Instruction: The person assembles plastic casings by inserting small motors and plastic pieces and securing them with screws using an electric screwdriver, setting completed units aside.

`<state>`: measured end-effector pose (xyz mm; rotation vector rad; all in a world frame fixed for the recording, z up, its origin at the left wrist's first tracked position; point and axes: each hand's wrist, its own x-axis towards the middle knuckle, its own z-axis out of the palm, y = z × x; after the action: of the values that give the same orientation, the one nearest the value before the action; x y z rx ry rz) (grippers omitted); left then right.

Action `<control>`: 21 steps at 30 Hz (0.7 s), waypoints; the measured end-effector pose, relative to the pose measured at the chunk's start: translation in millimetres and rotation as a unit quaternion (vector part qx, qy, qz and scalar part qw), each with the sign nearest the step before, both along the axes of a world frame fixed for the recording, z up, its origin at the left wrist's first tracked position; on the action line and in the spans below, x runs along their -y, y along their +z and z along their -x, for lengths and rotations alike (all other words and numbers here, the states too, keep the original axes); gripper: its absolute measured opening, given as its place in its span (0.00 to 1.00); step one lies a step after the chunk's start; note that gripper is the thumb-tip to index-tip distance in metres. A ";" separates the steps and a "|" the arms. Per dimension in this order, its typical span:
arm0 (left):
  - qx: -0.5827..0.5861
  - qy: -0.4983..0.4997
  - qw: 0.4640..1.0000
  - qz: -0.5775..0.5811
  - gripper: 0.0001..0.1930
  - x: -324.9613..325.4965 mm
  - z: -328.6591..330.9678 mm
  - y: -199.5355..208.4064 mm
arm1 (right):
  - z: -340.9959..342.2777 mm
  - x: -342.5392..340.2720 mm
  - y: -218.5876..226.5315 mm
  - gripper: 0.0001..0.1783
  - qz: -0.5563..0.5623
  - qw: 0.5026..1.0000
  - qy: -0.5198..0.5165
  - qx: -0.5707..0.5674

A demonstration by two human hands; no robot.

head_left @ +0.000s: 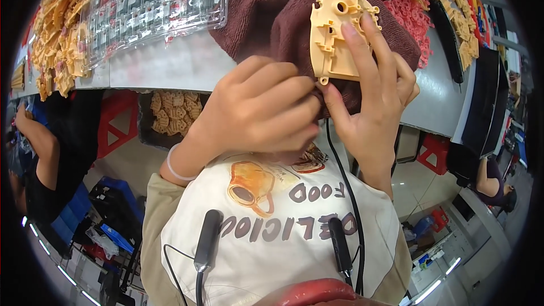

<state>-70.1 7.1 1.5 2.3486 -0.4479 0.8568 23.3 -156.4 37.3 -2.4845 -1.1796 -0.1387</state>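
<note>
My right hand (377,79) holds a pale yellow moulded plastic housing (338,39) with posts, holes and a small eyelet at its lower corner. Thumb below and fingers across its face press it over the dark maroon towel (258,14). Close by on the left, my left hand (263,107) is closed, its fingers curled toward the housing's lower corner. Whatever that hand may grip is hidden by its own fingers, and the lower ones are slightly blurred.
Clear plastic trays (158,5) of small parts stand at the back left, beside a heap of yellow plastic parts (62,28). Pink parts (409,20) lie right of the towel. Under the table edge sits a bin of parts (173,113). Other people work on both sides.
</note>
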 end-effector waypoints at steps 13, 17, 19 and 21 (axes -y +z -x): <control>-0.093 0.000 0.993 0.073 0.15 -30.1 11.7 11.5 | -8.7 -3.1 -9.3 0.34 -0.052 0.997 0.034 0.038; -0.065 0.191 0.979 -0.030 0.12 -130.8 28.3 40.5 | -9.3 1.3 -16.5 0.37 -0.050 0.997 0.050 0.027; -0.204 0.359 0.907 0.083 0.17 -154.0 22.9 80.2 | -5.5 -1.1 -12.5 0.37 -0.042 0.997 0.051 0.047; -0.286 0.434 0.846 0.122 0.24 -175.8 10.3 84.9 | -3.9 -1.0 -10.6 0.37 -0.031 0.996 0.036 0.072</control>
<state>-80.4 182.8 86.4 2.3649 0.9841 0.4559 27.2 -155.4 26.7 -2.4093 -1.3009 -0.3346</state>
